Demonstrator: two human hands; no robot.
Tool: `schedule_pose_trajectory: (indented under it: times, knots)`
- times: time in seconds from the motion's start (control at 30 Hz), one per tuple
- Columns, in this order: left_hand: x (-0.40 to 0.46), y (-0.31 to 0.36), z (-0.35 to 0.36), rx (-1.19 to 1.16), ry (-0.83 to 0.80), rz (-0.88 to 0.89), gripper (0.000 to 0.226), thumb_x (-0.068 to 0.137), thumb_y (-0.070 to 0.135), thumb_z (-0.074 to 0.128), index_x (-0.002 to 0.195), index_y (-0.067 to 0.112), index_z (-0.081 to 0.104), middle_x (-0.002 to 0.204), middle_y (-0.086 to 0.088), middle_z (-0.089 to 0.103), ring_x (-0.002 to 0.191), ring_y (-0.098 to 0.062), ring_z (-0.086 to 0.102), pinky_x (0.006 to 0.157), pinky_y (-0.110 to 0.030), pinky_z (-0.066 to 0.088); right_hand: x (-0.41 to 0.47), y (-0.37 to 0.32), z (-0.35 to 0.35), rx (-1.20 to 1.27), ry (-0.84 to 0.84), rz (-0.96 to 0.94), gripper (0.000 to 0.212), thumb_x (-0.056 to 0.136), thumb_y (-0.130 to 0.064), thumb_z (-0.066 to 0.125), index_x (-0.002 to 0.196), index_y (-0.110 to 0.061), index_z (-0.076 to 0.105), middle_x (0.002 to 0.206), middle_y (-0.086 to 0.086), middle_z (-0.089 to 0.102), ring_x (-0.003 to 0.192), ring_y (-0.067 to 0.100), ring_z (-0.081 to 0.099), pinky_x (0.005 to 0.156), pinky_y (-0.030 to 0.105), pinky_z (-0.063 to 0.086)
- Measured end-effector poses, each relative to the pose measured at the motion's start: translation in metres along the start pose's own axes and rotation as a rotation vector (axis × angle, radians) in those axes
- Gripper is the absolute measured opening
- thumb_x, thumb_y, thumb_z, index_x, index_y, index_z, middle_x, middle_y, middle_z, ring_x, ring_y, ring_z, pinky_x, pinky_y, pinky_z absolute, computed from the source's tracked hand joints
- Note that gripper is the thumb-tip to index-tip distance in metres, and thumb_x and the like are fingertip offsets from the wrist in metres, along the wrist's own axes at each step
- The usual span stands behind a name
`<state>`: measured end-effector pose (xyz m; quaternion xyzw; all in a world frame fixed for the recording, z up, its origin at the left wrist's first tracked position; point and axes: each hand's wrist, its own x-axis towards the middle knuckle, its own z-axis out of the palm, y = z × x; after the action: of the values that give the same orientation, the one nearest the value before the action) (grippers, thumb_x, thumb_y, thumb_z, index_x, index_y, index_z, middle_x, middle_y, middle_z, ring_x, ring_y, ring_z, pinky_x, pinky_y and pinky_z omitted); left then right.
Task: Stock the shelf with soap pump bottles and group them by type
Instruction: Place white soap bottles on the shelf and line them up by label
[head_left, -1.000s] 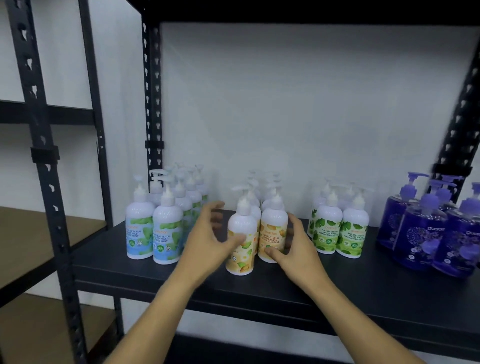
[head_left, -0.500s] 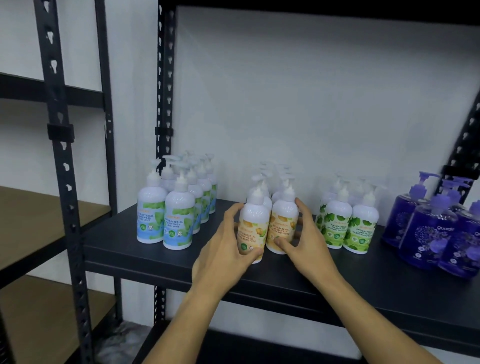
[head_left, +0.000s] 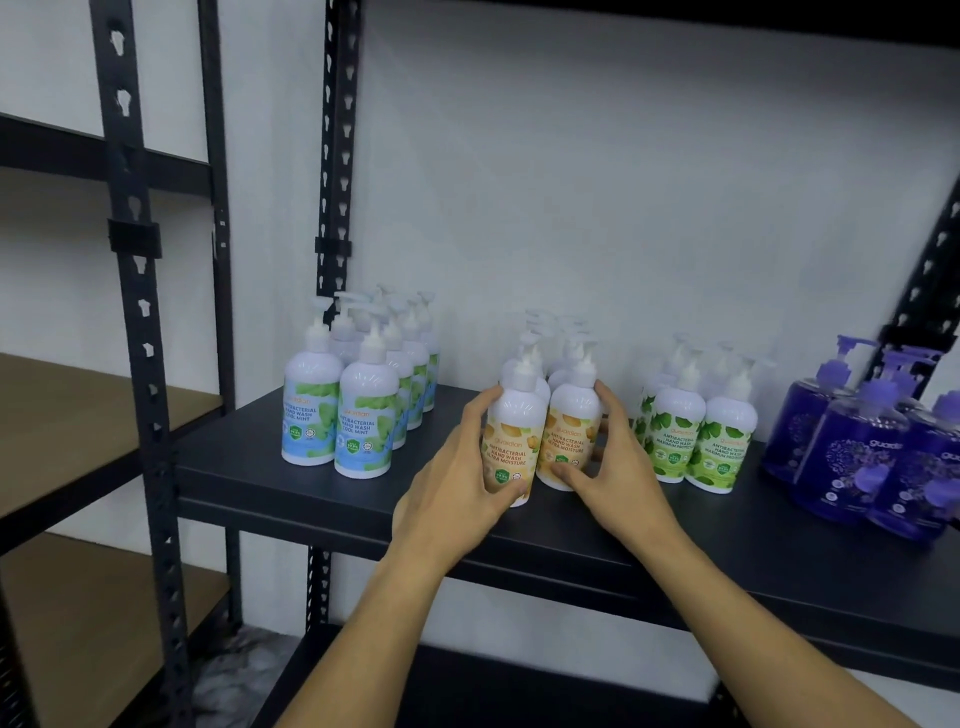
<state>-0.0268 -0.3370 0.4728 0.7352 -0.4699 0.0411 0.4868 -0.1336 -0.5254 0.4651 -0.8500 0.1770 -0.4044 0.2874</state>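
Orange-labelled bottles, which my left hand and right hand grip from either side, stand among three sorted groups on the shelf; stocking looks nearly complete.

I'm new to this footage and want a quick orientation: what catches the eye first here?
Two hands at the middle of the black shelf: the left hand grips one orange-label soap bottle, the right hand its neighbour. Blue-label bottles stand in rows to their left, green-label bottles to their right, and deep purple bottles crowd the far right end.
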Motion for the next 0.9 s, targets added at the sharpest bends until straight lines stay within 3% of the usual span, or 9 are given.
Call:
schedule_pose_trajectory:
  times: [0.27,0.43,0.57,0.9]
  knots:
    - [0.003,-0.001,0.003,0.019,0.018,-0.002,0.094,0.075,0.041,0.077,0.139,0.061,0.012,0.126,0.020,0.055,0.105,-0.010,0.063,0.082,-0.045,0.056,0.002,-0.010,-0.001,0.031,0.047,-0.001,0.090,0.077,-0.028,0.085,0.146,-0.036,0.028,0.134,-0.010,0.054,0.117,0.005,0.057,0.094,0.034,0.055]
    - [0.005,-0.004,0.005,0.015,0.011,0.002,0.096,0.075,0.040,0.078,0.139,0.061,0.011,0.126,0.019,0.055,0.105,-0.009,0.063,0.082,-0.044,0.056,0.011,-0.013,-0.003,0.000,0.090,0.024,0.082,0.074,-0.028,0.086,0.137,-0.036,0.034,0.118,-0.008,0.060,0.103,0.007,0.061,0.081,0.024,0.053]
    - [0.004,-0.006,0.004,0.003,-0.011,0.024,0.096,0.076,0.039,0.078,0.140,0.061,0.010,0.128,0.020,0.054,0.107,-0.005,0.061,0.085,-0.042,0.055,0.010,-0.014,-0.005,0.022,0.085,0.024,0.076,0.075,-0.025,0.085,0.131,-0.039,0.036,0.111,-0.016,0.060,0.096,-0.003,0.061,0.073,0.014,0.051]
    - [0.004,-0.008,0.003,0.015,-0.020,0.054,0.096,0.079,0.035,0.077,0.142,0.061,0.009,0.127,0.021,0.055,0.110,-0.002,0.060,0.088,-0.042,0.055,0.011,-0.013,-0.019,0.132,-0.042,0.035,0.072,0.080,-0.015,0.082,0.134,-0.038,0.038,0.118,-0.016,0.056,0.096,-0.012,0.060,0.073,0.012,0.052]
